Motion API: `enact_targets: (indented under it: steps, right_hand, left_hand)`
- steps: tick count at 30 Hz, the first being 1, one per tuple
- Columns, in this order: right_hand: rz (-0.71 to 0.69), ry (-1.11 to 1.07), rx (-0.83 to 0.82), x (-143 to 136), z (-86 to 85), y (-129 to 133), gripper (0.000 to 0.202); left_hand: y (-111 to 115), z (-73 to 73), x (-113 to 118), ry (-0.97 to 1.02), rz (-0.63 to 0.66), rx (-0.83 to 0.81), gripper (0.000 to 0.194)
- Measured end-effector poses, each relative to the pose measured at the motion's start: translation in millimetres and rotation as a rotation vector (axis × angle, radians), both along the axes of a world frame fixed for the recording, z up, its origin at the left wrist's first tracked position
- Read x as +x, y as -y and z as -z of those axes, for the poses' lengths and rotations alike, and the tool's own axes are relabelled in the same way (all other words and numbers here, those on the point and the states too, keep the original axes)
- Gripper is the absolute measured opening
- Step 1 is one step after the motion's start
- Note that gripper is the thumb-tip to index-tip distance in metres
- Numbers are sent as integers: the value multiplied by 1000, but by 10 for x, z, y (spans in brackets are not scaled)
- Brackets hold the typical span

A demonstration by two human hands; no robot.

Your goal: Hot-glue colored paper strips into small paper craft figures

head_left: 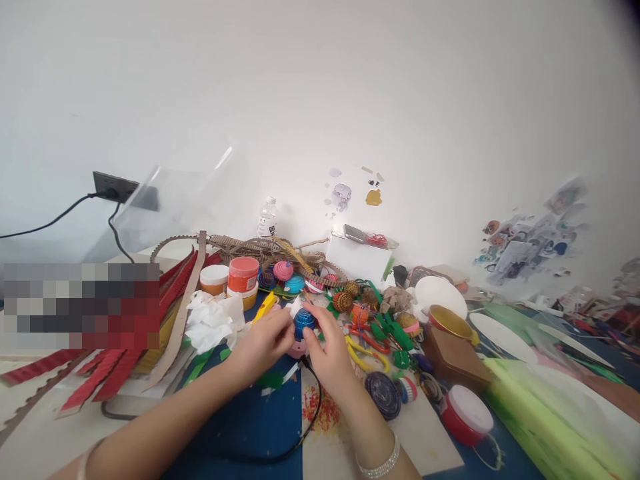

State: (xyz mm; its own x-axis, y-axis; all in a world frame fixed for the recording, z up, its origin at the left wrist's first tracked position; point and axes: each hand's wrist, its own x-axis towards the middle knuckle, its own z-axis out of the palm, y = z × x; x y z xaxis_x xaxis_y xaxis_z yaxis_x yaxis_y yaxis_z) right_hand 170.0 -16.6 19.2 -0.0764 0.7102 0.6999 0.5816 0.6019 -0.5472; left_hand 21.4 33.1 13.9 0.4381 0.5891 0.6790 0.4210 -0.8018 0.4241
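Observation:
In the middle, a small blue ball (pixel 304 324) with fine ridges round it, like coiled corrugated paper, sits between my hands. My right hand (pixel 325 343) grips it with thumb and fingers. Close against its left side, my left hand (pixel 270 337) is closed in a pinch; what lies between those fingertips is hidden. Just beneath the ball is a pink device (pixel 299 349) with a black cable (pixel 319 393) running from it toward me. A yellow tool, perhaps a cutter (pixel 265 307), lies behind my left hand.
Left stand paint jars (pixel 243 275), crumpled white tissue (pixel 213 321) and red corrugated strips (pixel 107 373). Yellow-handled scissors (pixel 367 357), coiled paper pieces (pixel 383 395) and a brown box (pixel 456 357) crowd the right. A red jar (pixel 466 415) stands nearer me. A bottle (pixel 268 217) stands by the wall.

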Motion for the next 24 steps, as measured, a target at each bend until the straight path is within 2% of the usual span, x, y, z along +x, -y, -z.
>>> enact_targets:
  steps: [9,16,24]
  right_hand:
    - [31,-128,-17,-8,7,-29,33]
    - [76,-144,-39,-9,-19,-24,32]
    - [136,-41,18,-15,21,-50,30]
  left_hand:
    - [82,-113,-9,16,-2,-126,25]
    - [17,-48,17,-86,-44,-25,22]
    - [-16,-2,7,-267,-115,186,25]
